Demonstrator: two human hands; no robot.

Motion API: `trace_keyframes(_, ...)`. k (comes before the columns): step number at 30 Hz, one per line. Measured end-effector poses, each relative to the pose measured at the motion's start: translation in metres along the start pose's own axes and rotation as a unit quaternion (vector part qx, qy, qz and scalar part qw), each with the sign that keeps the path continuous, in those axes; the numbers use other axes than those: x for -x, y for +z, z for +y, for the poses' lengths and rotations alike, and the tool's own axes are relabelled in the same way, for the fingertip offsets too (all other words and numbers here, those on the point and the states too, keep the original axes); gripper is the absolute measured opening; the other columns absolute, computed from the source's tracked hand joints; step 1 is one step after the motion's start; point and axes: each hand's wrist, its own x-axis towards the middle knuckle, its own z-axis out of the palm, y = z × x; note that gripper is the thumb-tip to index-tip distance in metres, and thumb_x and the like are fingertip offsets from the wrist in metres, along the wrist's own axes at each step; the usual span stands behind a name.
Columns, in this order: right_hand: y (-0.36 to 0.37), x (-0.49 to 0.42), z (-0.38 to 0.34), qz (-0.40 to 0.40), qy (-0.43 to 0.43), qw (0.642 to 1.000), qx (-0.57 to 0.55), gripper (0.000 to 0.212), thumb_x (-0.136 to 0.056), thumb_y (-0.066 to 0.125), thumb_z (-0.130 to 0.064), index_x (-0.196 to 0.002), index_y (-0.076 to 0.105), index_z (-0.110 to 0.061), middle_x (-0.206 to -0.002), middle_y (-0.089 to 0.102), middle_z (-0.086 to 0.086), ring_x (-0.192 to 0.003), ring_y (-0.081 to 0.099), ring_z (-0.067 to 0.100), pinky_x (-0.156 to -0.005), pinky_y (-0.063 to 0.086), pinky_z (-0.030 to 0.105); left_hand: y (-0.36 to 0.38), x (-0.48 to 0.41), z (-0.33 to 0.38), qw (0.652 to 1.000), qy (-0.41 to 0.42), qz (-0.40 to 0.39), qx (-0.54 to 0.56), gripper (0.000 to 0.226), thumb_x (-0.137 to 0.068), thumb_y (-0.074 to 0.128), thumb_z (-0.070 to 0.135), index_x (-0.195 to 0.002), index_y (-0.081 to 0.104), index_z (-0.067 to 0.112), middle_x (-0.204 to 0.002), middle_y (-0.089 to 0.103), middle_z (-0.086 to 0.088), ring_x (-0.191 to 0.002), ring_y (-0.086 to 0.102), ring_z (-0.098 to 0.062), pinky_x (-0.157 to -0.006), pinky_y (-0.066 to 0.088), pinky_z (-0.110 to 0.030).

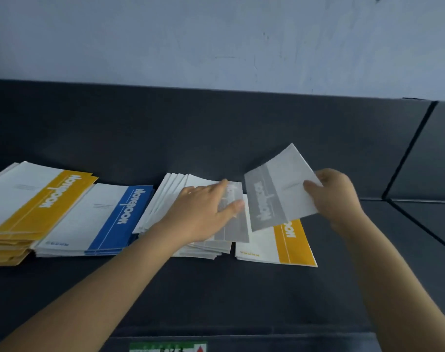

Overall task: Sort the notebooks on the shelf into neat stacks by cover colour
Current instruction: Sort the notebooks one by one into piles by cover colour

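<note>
Notebooks with a white cover and a coloured band lie on a dark shelf [216, 288]. A yellow stack [28, 207] sits at the far left, a blue stack [99, 219] beside it, and a grey stack [181, 194] in the middle. My left hand [206, 212] rests flat on top of the grey stack with straight fingers. My right hand [335, 196] pinches a grey notebook [279, 189] by its right edge and holds it tilted above the shelf. Under it lies a single yellow notebook [290, 245], partly covered.
A pale wall [216, 41] rises behind the shelf's back edge. To the right, a dark seam [409, 151] divides this shelf panel from another. A green and white label [168, 346] shows at the bottom edge.
</note>
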Motion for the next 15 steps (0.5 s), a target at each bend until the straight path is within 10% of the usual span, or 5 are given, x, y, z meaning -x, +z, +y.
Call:
trace_keyframes(5,0.049,0.016,-0.027,-0.078,0.035,0.981,-0.174,0.015,-0.090,0.050,0.000,-0.092,0.065,-0.006,-0.089,0.068,0.009,-0.078,0.063,0.024,-0.071,0.049,0.032,-0.019,0.001,-0.021,0.968,-0.064,0.090,0.224,0.077,-0.091,0.029,0.070,-0.155,0.013,0.031,-0.162,0.017,0.007,-0.146,0.022,-0.015,-0.114,0.022,-0.037)
trace_keyframes(10,0.123,0.049,-0.022,-0.130,0.033,0.983,-0.124,0.025,-0.092,0.044,-0.005,-0.109,0.061,-0.014,-0.101,0.065,0.002,-0.095,0.063,0.027,-0.079,0.056,0.044,-0.015,-0.003,-0.054,0.998,-0.004,-0.043,-0.043,0.074,-0.094,0.030,0.066,-0.155,0.018,0.027,-0.163,0.010,0.001,-0.149,0.009,-0.015,-0.118,0.010,-0.036)
trace_keyframes(15,0.121,0.052,-0.018,-0.097,0.044,0.983,-0.150,0.031,-0.098,0.044,-0.009,-0.122,0.060,-0.021,-0.112,0.065,-0.003,-0.098,0.063,0.022,-0.072,0.059,0.050,0.013,0.001,-0.072,0.995,0.010,-0.096,-0.027,0.074,-0.096,0.020,0.066,-0.156,-0.001,0.029,-0.163,-0.010,0.003,-0.148,-0.012,-0.010,-0.120,-0.008,-0.035)
